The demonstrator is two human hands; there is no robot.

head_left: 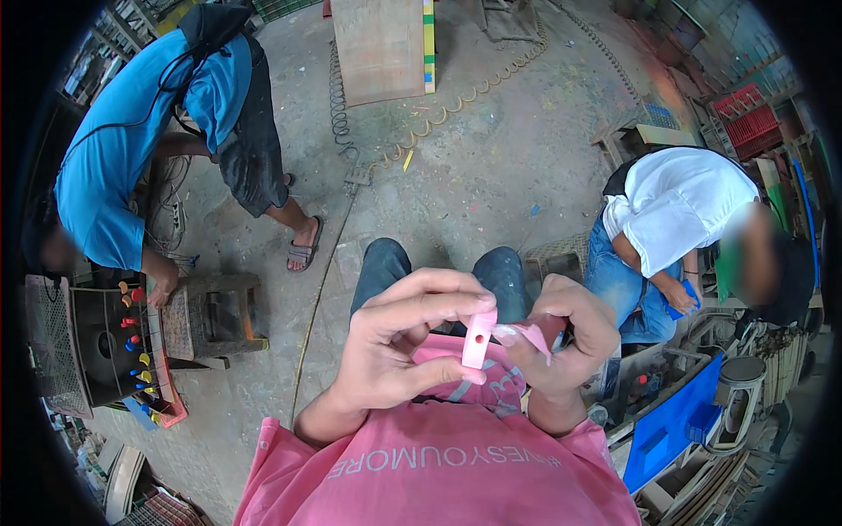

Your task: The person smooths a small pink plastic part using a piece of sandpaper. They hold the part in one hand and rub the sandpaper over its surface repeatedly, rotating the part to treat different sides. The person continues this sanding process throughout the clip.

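In front of my chest, my left hand (383, 340) grips a small pink block (477, 340) between thumb and fingers. The block stands on end and has one round dark hole in its face. To its right, my right hand (574, 337) is closed around a thin, bent sheet (537, 337), pink at its edge and reddish-brown further in; what kind of sheet it is, I cannot tell. The sheet's tip comes close to the block; whether they touch is unclear. Some of my right fingers are hidden behind the sheet.
At left a person in blue (132, 149) bends over a rack of small coloured pieces (139, 368) beside a wooden stool (215, 316). At right a seated person in white (684, 202) handles a blue piece. A blue panel (671, 430) stands nearby. Coiled hoses (474, 96) cross the floor.
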